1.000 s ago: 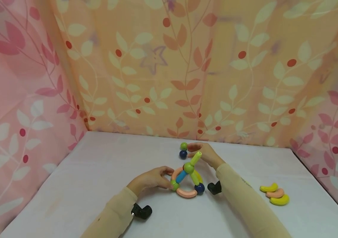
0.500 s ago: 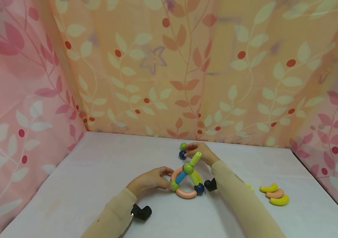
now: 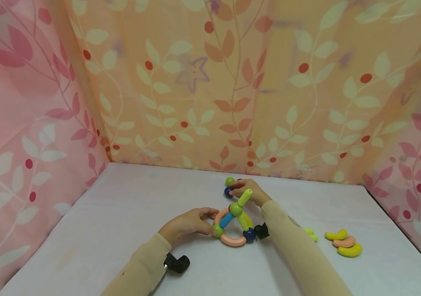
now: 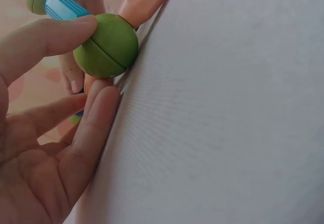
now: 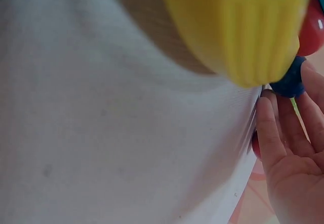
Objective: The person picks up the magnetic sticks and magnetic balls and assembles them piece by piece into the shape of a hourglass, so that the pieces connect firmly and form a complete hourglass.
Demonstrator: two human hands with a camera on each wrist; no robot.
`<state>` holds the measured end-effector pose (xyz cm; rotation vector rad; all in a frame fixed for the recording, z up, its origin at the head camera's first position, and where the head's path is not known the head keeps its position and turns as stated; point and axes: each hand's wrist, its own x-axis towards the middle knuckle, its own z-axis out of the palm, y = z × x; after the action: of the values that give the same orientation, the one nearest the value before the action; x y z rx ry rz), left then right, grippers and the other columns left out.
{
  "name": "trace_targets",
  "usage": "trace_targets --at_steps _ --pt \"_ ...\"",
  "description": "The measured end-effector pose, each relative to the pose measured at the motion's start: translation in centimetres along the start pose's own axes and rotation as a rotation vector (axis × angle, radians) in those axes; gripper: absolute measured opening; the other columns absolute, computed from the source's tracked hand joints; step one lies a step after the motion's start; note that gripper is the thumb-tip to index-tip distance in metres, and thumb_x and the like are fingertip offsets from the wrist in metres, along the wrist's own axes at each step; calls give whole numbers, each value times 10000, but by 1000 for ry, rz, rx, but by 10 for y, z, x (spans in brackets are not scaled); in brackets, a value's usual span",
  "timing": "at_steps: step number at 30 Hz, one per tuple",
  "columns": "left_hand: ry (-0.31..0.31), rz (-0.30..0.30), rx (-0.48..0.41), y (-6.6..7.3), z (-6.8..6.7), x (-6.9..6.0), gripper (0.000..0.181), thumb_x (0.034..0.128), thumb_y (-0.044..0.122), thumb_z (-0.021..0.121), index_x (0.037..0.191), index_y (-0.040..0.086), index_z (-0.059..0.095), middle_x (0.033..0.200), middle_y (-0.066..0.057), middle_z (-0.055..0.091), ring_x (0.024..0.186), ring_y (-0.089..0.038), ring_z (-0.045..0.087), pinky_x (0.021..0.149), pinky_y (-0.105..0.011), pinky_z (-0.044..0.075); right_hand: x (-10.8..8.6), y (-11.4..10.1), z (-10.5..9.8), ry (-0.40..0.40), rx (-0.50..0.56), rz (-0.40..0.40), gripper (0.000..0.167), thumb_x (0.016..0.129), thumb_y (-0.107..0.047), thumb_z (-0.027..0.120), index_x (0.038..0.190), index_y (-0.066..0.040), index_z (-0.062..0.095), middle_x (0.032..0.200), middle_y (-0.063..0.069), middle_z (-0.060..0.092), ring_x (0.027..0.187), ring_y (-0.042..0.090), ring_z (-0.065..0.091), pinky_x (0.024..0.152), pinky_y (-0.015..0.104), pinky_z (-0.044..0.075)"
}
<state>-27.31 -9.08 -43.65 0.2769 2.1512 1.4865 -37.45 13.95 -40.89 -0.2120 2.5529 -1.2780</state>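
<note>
Left grip (image 3: 189, 222) — clamped on green corner ball (image 4: 109, 47) | right grip (image 3: 251, 191) — clamped on far navy ball (image 3: 227, 192)

The right hand (image 5: 298, 168) hides most of 1 red ball (image 5: 255, 145), the sleeve (image 3: 299, 250) part of 2 green sticks (image 3: 314, 238); the right wrist view's yellow piece (image 5: 258, 37) is blurred.

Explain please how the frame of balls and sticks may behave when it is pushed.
The frame would probably slide rather than roll, because curved pieces form a wide base on the table. Its balls and sticks look like separate parts, so joints might loosen.
</note>
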Motion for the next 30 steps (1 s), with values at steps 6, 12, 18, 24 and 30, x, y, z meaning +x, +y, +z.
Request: trace_targets --at_steps 6,12,18,24,30 --pt "-1 -2 8 -1 -2 0 727 759 182 851 1416 160 538 1287 -35 597 909 -145 650 873 -302 506 -3 -3 1 -2 -13 21 353 864 -214 759 1177 -55 722 1229 147 675 1011 231 627 880 288 545" --pt "0 -4 -12 -2 -5 -1 737 764 158 848 1427 146 527 1296 -43 586 875 -136 653 844 -282 515 -14 1 -4 40 5 26 362 857 -285 767 1167 -100 739 1225 123 693 1143 265 581 956 365 496" --pt "3 -23 -34 -6 -3 -3 730 768 134 844 1425 141 526 1300 -50 571 870 -144 642 825 -274 526 -37 10 -13 26 230 10 362 940 -200 638 1260 -32 668 1288 130 661 1141 210 644 1024 387 529" --pt "18 -20 -21 -5 -4 -6 735 760 133 849 1423 144 530 1295 -43 579 857 -137 641 812 -263 518 -65 3 -27 49 453 -52 415 958 -142 634 1317 61 588 1153 51 716 993 84 695 984 317 540" --pt "9 -7 -32 -5 -5 -7 736 762 116 841 1426 128 524 1305 -53 571 875 -130 646 826 -266 530 -92 -7 -38 101 503 -107 490 948 -182 680 1345 72 548 1061 -62 710 968 38 694 951 262 543"
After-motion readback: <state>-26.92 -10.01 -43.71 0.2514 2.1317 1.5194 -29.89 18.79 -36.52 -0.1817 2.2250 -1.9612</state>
